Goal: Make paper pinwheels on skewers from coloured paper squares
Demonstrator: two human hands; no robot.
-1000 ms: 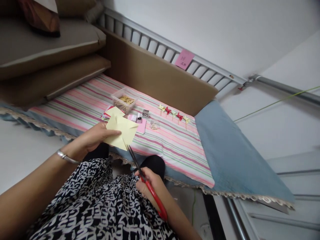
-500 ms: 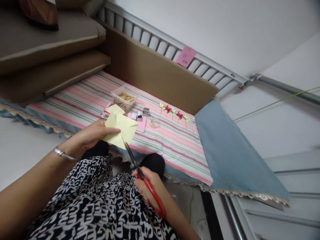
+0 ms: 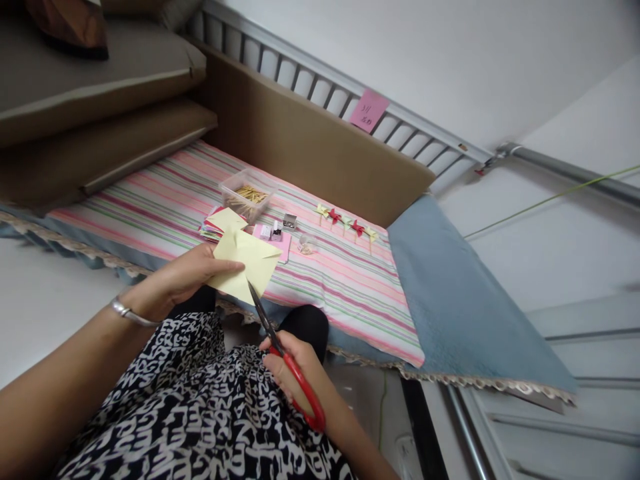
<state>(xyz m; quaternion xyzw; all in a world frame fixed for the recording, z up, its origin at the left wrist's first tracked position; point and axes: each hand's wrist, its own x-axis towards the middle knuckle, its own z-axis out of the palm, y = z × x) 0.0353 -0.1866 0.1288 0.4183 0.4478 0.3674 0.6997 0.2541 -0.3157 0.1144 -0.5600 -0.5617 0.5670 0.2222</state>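
Observation:
My left hand (image 3: 200,268) pinches a square of pale yellow paper (image 3: 257,257) between thumb and fingers, with slits cut in from its corners. My right hand (image 3: 293,363) is wrapped round the red handles of a pair of scissors (image 3: 310,398). The dark blades point up and left, their tip at the paper's lower part, close to my left thumb. Behind the held square, a stack of coloured paper (image 3: 225,219) with a yellow sheet on top lies on the striped cloth (image 3: 345,287).
A clear plastic box (image 3: 249,193) of thin wooden sticks stands behind the stack. Small boxes (image 3: 273,231) rest on pink paper (image 3: 283,248), near a small clear container (image 3: 307,245). Several paper pinwheels (image 3: 356,228) lie at the right. A cardboard panel (image 3: 310,140) borders the back.
The scissor blades look more closed, their tip slightly further up at the paper. The yellow square has shifted a little to the right in the view. Both hands keep their hold.

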